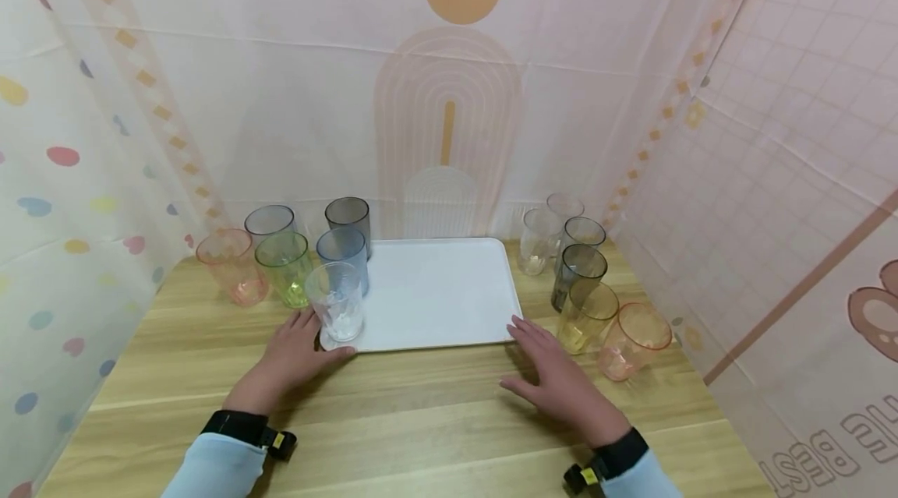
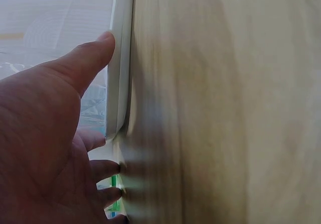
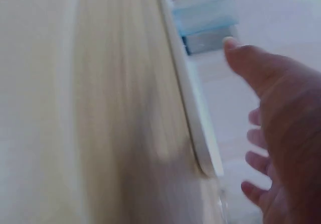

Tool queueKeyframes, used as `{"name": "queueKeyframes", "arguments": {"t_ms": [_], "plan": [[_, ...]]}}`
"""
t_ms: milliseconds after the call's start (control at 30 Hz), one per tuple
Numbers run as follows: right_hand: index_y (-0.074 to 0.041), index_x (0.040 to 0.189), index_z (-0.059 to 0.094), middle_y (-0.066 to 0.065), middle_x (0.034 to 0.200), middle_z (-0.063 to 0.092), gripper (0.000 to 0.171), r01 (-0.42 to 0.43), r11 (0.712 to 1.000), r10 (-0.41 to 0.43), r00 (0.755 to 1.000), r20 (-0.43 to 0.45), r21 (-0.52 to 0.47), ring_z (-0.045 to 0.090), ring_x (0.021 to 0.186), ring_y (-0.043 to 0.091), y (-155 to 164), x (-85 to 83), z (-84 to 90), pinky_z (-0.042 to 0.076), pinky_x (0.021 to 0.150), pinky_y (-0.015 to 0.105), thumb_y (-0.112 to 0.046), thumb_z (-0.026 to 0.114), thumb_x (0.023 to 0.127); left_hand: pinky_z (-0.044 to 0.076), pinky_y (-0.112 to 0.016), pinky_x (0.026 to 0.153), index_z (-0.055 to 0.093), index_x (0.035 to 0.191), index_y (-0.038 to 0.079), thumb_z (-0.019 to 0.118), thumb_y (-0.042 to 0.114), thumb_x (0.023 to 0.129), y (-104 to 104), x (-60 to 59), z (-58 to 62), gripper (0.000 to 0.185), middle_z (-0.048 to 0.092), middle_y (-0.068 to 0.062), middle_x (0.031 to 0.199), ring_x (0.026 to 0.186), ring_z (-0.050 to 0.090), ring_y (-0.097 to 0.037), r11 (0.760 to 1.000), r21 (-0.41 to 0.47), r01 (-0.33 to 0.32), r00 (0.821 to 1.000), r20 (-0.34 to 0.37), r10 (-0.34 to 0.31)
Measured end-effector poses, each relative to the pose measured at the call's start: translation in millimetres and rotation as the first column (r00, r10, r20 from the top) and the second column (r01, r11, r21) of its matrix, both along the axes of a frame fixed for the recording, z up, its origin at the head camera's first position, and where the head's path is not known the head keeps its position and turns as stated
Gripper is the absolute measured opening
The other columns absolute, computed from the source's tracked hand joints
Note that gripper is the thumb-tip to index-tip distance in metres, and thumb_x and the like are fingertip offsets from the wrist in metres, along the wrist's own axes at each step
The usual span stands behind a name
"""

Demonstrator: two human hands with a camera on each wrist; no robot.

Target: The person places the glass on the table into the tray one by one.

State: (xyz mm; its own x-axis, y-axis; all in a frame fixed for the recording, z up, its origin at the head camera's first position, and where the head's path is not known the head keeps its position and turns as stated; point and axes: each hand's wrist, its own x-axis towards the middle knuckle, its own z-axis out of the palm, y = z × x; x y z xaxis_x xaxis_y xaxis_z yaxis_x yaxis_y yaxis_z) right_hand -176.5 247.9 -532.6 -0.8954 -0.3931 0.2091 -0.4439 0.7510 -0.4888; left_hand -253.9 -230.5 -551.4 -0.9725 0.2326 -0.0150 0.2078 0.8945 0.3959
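A white rectangular tray (image 1: 442, 295) lies on the wooden table. Along its left side stand three tumblers in a row: a dark grey tumbler (image 1: 348, 211), a blue tumbler (image 1: 344, 247) and a clear tumbler (image 1: 335, 299). My left hand (image 1: 291, 358) is at the front left corner, its thumb (image 2: 95, 56) against the tray's front edge and its other fingers spread past the corner. At the front right corner is my right hand (image 1: 557, 373), fingers extended by the tray's edge and thumb apart from it; whether the fingertips touch cannot be told. Neither hand grips anything.
Left of the tray stand a pink tumbler (image 1: 235, 268), a green tumbler (image 1: 286, 272) and a blue-grey tumbler (image 1: 270, 221). On the right are several more, including a yellow tumbler (image 1: 588, 319) and an orange tumbler (image 1: 634, 344). Patterned cloth (image 1: 302, 108) hangs behind the table.
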Motion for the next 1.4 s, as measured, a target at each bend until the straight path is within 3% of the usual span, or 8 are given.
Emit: {"name": "queueKeyframes", "arguments": {"t_ms": [167, 300, 467, 567, 667, 867, 1200, 1400], "plan": [[-0.004, 0.139, 0.072, 0.007, 0.137, 0.075, 0.051, 0.107, 0.982, -0.14, 0.966, -0.216, -0.158, 0.071, 0.125, 0.03, 34, 36.5, 0.8, 0.058, 0.107, 0.052, -0.02, 0.091, 0.094, 0.02, -0.085, 0.121, 0.028, 0.168, -0.012, 0.071, 0.078, 0.094, 1, -0.4, -0.6, 0.125, 0.025, -0.041, 0.172, 0.153, 0.022, -0.071, 1.0, 0.005, -0.003, 1.0, 0.008, 0.003], [-0.006, 0.102, 0.078, -0.002, 0.096, 0.079, 0.023, 0.215, 0.92, -0.334, 0.866, -0.372, -0.327, 0.073, 0.085, 0.013, 65, 57.8, 3.2, 0.061, 0.083, 0.023, 0.002, 0.092, 0.085, 0.022, -0.085, 0.121, 0.028, 0.168, -0.012, 0.072, 0.077, 0.094, 1, 0.9, 1.3, 0.124, 0.026, -0.041, 0.171, 0.153, 0.023, -0.071, 1.0, 0.006, -0.001, 1.0, 0.006, 0.001], [0.002, 0.09, 0.071, 0.003, 0.079, 0.071, 0.02, 0.427, 0.724, -0.646, 0.696, -0.314, -0.542, 0.059, 0.07, -0.002, 93, 66.9, 6.4, 0.048, 0.069, 0.008, 0.009, 0.09, 0.085, 0.023, -0.085, 0.121, 0.028, 0.168, -0.012, 0.072, 0.078, 0.094, 1, 3.1, 4.7, 0.124, 0.026, -0.041, 0.171, 0.153, 0.024, -0.071, 1.0, 0.001, -0.003, 1.0, 0.008, 0.003], [0.009, 0.108, 0.063, 0.009, 0.091, 0.065, 0.034, 0.546, 0.599, -0.75, 0.64, -0.171, -0.586, 0.056, 0.077, 0.003, 103, 63.6, 5.9, 0.044, 0.071, 0.007, 0.001, 0.09, 0.089, 0.022, -0.085, 0.121, 0.028, 0.168, -0.012, 0.072, 0.078, 0.093, 1, 4.2, 6.2, 0.124, 0.026, -0.041, 0.171, 0.153, 0.024, -0.071, 1.0, 0.002, -0.003, 1.0, 0.009, 0.003], [0.009, 0.133, 0.051, 0.011, 0.114, 0.057, 0.06, 0.595, 0.554, -0.75, 0.66, -0.04, -0.582, 0.054, 0.097, 0.014, 110, 55.4, 3.2, 0.045, 0.082, 0.012, -0.007, 0.091, 0.092, 0.022, -0.085, 0.121, 0.028, 0.168, -0.012, 0.073, 0.077, 0.093, 2, 5.2, 7.1, 0.124, 0.026, -0.041, 0.171, 0.153, 0.023, -0.071, 1.0, 0.005, -0.006, 1.0, 0.011, 0.006], [-0.004, 0.169, 0.023, 0.014, 0.155, 0.045, 0.102, 0.589, 0.586, -0.64, 0.758, 0.129, -0.556, 0.045, 0.137, 0.02, 115, 39.4, 1.3, 0.038, 0.104, 0.015, -0.012, 0.092, 0.094, 0.021, -0.085, 0.121, 0.027, 0.168, -0.012, 0.074, 0.077, 0.093, 2, 3.9, 5.4, 0.126, 0.025, -0.04, 0.172, 0.153, 0.022, -0.071, 1.0, 0.011, -0.017, 1.0, 0.017, 0.017], [-0.004, 0.168, 0.027, 0.016, 0.152, 0.053, 0.092, 0.597, 0.592, -0.615, 0.769, 0.174, -0.541, 0.051, 0.135, 0.019, 108, 28.3, 1.8, 0.039, 0.104, 0.022, -0.013, 0.087, 0.098, 0.02, -0.086, 0.121, 0.027, 0.169, -0.011, 0.074, 0.077, 0.092, 1, 3.4, 3.6, 0.126, 0.025, -0.04, 0.172, 0.154, 0.021, -0.07, 0.999, 0.022, -0.025, 0.999, 0.025, 0.025], [-0.004, 0.167, 0.027, 0.015, 0.152, 0.052, 0.091, 0.569, 0.605, -0.595, 0.788, 0.159, -0.558, 0.052, 0.133, 0.014, 105, 36.7, 3.4, 0.038, 0.103, 0.017, -0.009, 0.086, 0.099, 0.018, -0.086, 0.121, 0.025, 0.169, -0.011, 0.073, 0.079, 0.092, 0, 0.6, 0.4, 0.127, 0.022, -0.04, 0.173, 0.155, 0.019, -0.07, 0.999, 0.019, -0.027, 0.999, 0.033, 0.026]]}}
